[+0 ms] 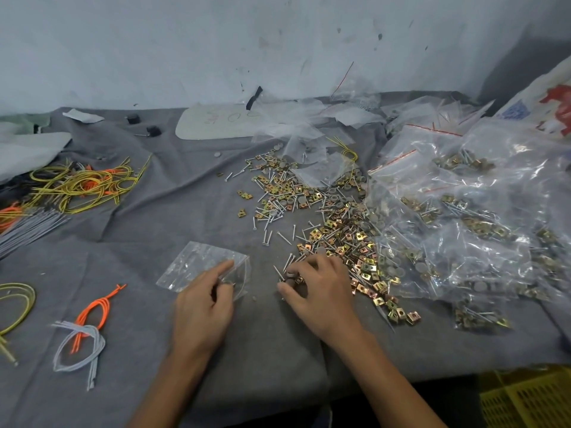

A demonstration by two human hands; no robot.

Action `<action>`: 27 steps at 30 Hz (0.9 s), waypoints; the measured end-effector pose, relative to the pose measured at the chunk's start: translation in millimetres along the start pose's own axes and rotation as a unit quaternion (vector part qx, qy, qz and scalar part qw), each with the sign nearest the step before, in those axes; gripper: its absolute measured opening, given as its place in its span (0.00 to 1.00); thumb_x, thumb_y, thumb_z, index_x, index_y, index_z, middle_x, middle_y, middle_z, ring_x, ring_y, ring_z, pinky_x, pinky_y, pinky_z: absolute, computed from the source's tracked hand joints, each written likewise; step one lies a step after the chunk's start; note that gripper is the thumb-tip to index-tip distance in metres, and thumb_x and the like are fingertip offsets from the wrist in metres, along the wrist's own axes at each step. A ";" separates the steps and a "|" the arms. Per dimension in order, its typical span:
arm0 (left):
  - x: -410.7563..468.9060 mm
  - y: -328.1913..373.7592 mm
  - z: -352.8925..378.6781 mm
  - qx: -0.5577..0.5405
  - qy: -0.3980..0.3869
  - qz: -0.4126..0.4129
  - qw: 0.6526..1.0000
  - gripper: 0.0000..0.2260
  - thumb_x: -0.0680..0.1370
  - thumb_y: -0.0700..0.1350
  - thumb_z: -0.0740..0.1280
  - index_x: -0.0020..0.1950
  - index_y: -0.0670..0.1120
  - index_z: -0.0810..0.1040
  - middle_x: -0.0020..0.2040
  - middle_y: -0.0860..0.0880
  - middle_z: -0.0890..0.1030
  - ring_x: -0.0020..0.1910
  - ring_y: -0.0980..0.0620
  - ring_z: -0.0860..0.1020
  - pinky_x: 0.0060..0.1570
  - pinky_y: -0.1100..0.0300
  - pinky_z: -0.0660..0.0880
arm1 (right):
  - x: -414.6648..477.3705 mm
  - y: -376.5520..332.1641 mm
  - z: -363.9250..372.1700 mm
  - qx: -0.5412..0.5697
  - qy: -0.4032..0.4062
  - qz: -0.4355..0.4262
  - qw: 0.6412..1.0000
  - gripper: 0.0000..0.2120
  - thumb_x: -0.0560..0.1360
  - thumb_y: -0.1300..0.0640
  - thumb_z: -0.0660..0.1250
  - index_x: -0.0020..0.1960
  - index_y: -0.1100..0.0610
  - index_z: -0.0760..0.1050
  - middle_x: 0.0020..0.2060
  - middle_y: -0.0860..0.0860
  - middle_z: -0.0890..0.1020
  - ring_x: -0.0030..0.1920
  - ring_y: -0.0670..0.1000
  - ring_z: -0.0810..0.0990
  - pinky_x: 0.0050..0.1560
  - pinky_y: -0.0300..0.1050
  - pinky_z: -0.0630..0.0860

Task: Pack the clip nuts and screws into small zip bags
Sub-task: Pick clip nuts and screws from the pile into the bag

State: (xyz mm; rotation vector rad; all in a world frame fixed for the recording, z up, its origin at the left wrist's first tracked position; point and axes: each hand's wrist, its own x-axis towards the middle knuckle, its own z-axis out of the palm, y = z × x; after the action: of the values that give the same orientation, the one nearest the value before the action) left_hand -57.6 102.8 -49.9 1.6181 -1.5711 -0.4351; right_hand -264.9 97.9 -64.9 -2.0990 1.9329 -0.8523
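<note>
A loose heap of brass clip nuts and silver screws [333,230] spreads across the grey cloth in the middle and right. A small clear zip bag [197,264] lies flat left of the heap's near end. My left hand [202,307] holds the bag's near right edge, forefinger stretched over the plastic, other fingers curled. My right hand [321,288] sits at the heap's near end, its fingers curled round a small bunch of clip nuts and screws [293,278].
Filled zip bags [469,217] pile up on the right, empty ones [296,131] at the back. Yellow and orange wire loops [83,186] lie at left, grey and orange ties [83,335] near left. A yellow crate [531,400] stands below the table's right edge.
</note>
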 end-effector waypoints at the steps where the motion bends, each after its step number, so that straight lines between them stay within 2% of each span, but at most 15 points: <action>1: 0.3 -0.8 0.5 -0.001 0.002 0.001 1.000 0.21 0.72 0.45 0.60 0.62 0.48 0.84 0.57 0.49 0.85 0.54 0.54 0.80 0.55 0.62 0.73 | -1.0 -0.7 -0.3 -0.004 -0.002 -0.002 1.000 0.18 0.74 0.36 0.61 0.55 0.45 0.80 0.53 0.46 0.76 0.56 0.51 0.68 0.58 0.49 0.68; 3: 1.2 -2.3 1.2 -0.006 0.005 0.004 1.000 0.21 0.72 0.44 0.60 0.62 0.47 0.84 0.59 0.50 0.84 0.54 0.62 0.77 0.55 0.68 0.69 | -2.4 -1.3 -1.6 0.003 0.004 0.003 1.000 0.16 0.75 0.39 0.61 0.56 0.45 0.80 0.53 0.46 0.77 0.56 0.50 0.68 0.59 0.50 0.69; 5: 1.6 -3.9 1.7 -0.008 0.004 0.007 1.000 0.21 0.73 0.45 0.60 0.62 0.47 0.84 0.59 0.51 0.84 0.54 0.66 0.74 0.55 0.70 0.68 | -3.4 -0.8 -2.7 0.010 0.008 0.011 1.000 0.14 0.75 0.43 0.64 0.57 0.45 0.81 0.54 0.46 0.77 0.57 0.51 0.68 0.60 0.52 0.70; 11: 1.9 -7.4 2.7 -0.005 0.002 0.004 1.000 0.21 0.73 0.46 0.60 0.62 0.49 0.83 0.60 0.52 0.84 0.56 0.64 0.75 0.58 0.62 0.72 | -3.2 -1.9 -4.2 0.007 -0.006 0.020 1.000 0.13 0.75 0.45 0.65 0.57 0.45 0.80 0.54 0.45 0.77 0.57 0.50 0.68 0.60 0.51 0.68; 18: 2.2 -8.1 3.2 -0.002 0.006 0.006 1.000 0.21 0.73 0.46 0.60 0.62 0.50 0.83 0.60 0.53 0.84 0.54 0.67 0.75 0.55 0.64 0.71 | -2.4 -1.0 -0.2 0.011 0.007 0.031 0.999 0.08 0.74 0.44 0.66 0.52 0.44 0.80 0.53 0.44 0.77 0.57 0.51 0.69 0.60 0.49 0.67; 22: 0.9 -6.5 3.2 -0.011 0.009 0.002 1.000 0.21 0.72 0.46 0.60 0.62 0.50 0.83 0.58 0.53 0.84 0.47 0.55 0.81 0.51 0.58 0.75 | -1.5 1.1 4.2 -0.015 0.045 0.051 0.998 0.08 0.75 0.44 0.68 0.51 0.45 0.80 0.52 0.45 0.78 0.55 0.52 0.70 0.56 0.50 0.67; 27: 1.0 -7.0 2.3 -0.007 0.009 0.006 1.000 0.21 0.73 0.47 0.59 0.62 0.50 0.83 0.58 0.55 0.83 0.50 0.62 0.77 0.52 0.62 0.73 | -1.8 3.8 7.2 -0.048 0.094 0.031 0.994 0.07 0.79 0.49 0.66 0.52 0.49 0.82 0.51 0.48 0.80 0.51 0.53 0.71 0.51 0.51 0.69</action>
State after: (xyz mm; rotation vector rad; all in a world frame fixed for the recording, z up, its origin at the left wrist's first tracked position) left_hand -54.6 100.3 -56.2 1.5973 -1.5603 -0.4220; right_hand -264.6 97.2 -73.2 -2.0650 2.1605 -0.9954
